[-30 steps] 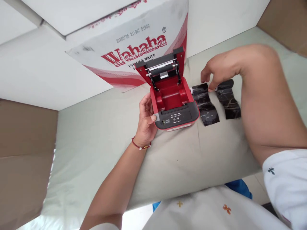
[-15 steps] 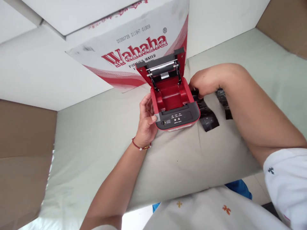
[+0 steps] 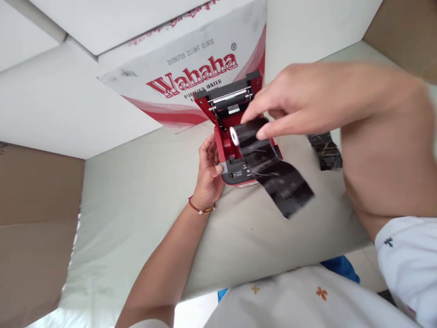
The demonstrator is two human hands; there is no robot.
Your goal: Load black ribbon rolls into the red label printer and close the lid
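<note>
A red and black label printer [image 3: 233,171] sits on the cloth-covered table with its lid [image 3: 229,100] raised. My left hand [image 3: 209,175] wraps around the printer's left side, its thumb on the front corner. Above the printer's red paper bay, my right hand [image 3: 287,102] pinches a roll of black printed paper [image 3: 249,130] between thumb and fingers. The roll's white core shows at its left end. A loose black strip hangs from it toward me, covering part of the control panel. Whether the roll touches the bay I cannot tell.
Another black strip or roll [image 3: 326,151] lies right of the printer, partly behind my right forearm. A Wahaha carton [image 3: 191,68] stands behind the printer. Brown cardboard [image 3: 37,218] is at the left edge. Pale green cloth [image 3: 136,196] covers the table.
My right hand has lifted the black roll from the table right of the printer and carried it left over the open bay. My left hand has stayed on the printer.
</note>
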